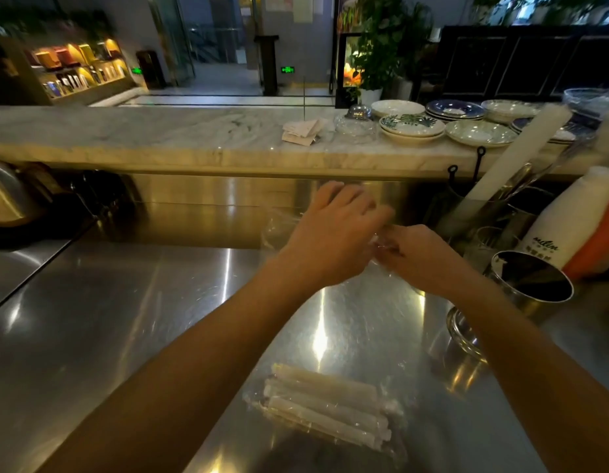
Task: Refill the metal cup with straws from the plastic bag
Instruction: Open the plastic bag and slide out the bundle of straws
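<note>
Both hands meet above the steel counter [108, 319], gripping the top of a clear plastic bag [357, 329]. My left hand [333, 233] pinches one side of the bag's mouth, and my right hand [422, 254] pinches the other. The bag hangs down from them to the counter. At its lower end lie several wrapped pale straws [327, 401], bunched side by side. The metal cup [531, 285] stands upright to the right of my right hand, dark inside, with no straws visible in it.
A white bottle [565, 220] and an orange one [599, 244] stand behind the cup. A round metal lid or dish [463, 332] lies in front of it. Stacked plates [412, 126] sit on the marble ledge [159, 131]. A kettle [9, 196] is at far left.
</note>
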`<action>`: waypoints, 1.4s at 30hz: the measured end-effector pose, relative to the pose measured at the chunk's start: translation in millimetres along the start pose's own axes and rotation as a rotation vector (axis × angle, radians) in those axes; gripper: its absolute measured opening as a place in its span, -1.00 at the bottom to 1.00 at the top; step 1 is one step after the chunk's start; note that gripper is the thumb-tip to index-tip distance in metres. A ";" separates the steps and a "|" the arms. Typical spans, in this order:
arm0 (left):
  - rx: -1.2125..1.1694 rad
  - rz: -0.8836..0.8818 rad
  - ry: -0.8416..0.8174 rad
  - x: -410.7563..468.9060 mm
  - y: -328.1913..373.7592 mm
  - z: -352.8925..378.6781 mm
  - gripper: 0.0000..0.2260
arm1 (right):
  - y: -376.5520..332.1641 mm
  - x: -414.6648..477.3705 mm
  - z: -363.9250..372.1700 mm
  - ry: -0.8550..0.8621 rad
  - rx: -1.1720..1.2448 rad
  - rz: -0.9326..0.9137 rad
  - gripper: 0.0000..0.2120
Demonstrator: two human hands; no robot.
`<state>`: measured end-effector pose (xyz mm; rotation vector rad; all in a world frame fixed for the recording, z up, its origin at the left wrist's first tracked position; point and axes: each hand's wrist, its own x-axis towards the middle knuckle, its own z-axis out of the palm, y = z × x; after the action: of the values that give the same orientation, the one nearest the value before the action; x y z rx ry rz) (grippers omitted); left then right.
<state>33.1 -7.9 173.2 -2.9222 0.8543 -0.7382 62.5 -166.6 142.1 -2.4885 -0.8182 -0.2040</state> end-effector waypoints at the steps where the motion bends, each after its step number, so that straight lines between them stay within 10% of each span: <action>1: 0.027 0.013 -0.016 2.5 -0.7 0.3 -0.72 | -1.1 -0.5 -1.6 -0.004 -0.018 -0.010 -0.89; 8: -0.081 -0.063 0.030 -0.2 -6.7 -0.1 -0.89 | 20.1 -13.4 -7.8 0.172 0.114 0.121 -0.48; 14: -0.128 -0.162 0.012 -5.3 -11.2 -1.6 -0.84 | 32.6 -38.4 13.7 0.322 0.690 0.364 -0.16; 21: -0.180 -0.299 0.041 -8.7 -15.5 -4.3 -0.86 | 36.1 -56.4 44.5 0.320 0.803 0.385 -0.93; 29: -0.258 -0.058 -0.010 10.5 6.6 -22.7 -0.52 | 17.4 -46.2 32.2 0.349 0.707 0.245 -0.85; 35: -0.217 0.043 -0.065 33.0 19.0 -35.2 -0.90 | 2.0 -43.5 27.0 0.326 0.742 0.176 -0.85; 42: -0.507 -0.148 0.055 35.9 11.5 -43.2 -0.82 | -2.9 -47.5 24.2 0.386 0.766 0.172 -0.86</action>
<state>34.8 -30.9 225.7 -3.4575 0.9600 -0.6988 22.1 -176.6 108.8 -1.7080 -0.4040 -0.2437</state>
